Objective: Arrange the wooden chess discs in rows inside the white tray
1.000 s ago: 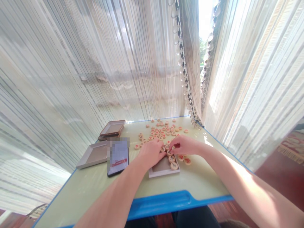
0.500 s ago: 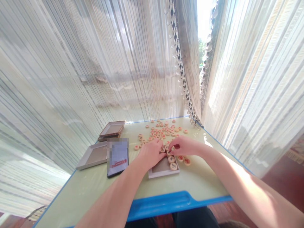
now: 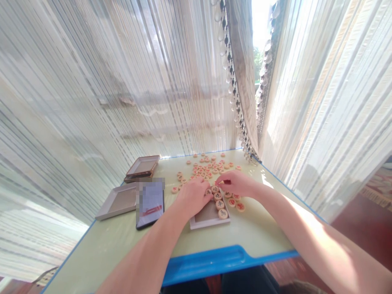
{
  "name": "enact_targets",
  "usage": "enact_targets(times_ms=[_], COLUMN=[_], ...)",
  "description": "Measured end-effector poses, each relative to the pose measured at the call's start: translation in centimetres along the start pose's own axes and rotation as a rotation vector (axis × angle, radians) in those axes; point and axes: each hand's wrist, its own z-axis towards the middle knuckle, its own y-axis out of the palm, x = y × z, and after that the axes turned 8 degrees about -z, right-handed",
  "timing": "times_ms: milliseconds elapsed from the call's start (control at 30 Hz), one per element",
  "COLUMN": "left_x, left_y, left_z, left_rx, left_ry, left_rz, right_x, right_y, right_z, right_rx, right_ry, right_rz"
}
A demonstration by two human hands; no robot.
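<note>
A small white tray [image 3: 204,221] lies on the pale green table [image 3: 251,232], with a column of round wooden chess pieces [image 3: 219,204] along its right side. My left hand [image 3: 193,196] rests palm-down over the tray's far left part, fingers bent onto a piece at the tray's far edge. My right hand [image 3: 236,183] hovers just beyond the tray's far right corner, fingers pinched together on a round piece. Two red-marked pieces [image 3: 236,204] lie on the table just right of the tray.
Several loose pieces [image 3: 211,166] are scattered across the far part of the table. A phone [image 3: 150,203], a grey tray [image 3: 116,201] and a brown box [image 3: 142,167] lie to the left. Sheer curtains [image 3: 321,102] hang close around the table. A blue rim [image 3: 214,261] edges the near side.
My right hand has shifted slightly up and away from the tray, still pinched. The left hand stays on the tray. The view has tilted a little.
</note>
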Motion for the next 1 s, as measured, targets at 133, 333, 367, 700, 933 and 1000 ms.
enact_targets(times_ms=[133, 333, 367, 700, 933, 1000], left_x=[0.2, 0.3, 0.3, 0.5, 0.3, 0.3], left_y=[-0.3, -0.7, -0.7, -0.4, 0.0, -0.1], left_z=[0.0, -0.1, -0.1, 0.0, 0.0, 0.0], left_rx=[0.004, -0.094, -0.103, -0.078, -0.074, -0.070], left_ry=[-0.015, -0.143, -0.147, -0.076, -0.064, -0.059], left_rz=[0.005, 0.057, 0.061, 0.017, 0.007, -0.002], right_x=[0.0, 0.4, 0.5, 0.0, 1.3, 2.1], right_y=[0.3, 1.3, 1.4, 0.5, -0.2, -0.2], right_z=[0.1, 0.5, 0.5, 0.2, 0.6, 0.9], right_rx=[0.012, -0.022, -0.030, -0.019, 0.056, 0.086], right_ry=[-0.015, -0.077, -0.072, -0.022, 0.097, 0.172], right_rz=[-0.001, -0.035, -0.036, -0.050, -0.194, -0.225])
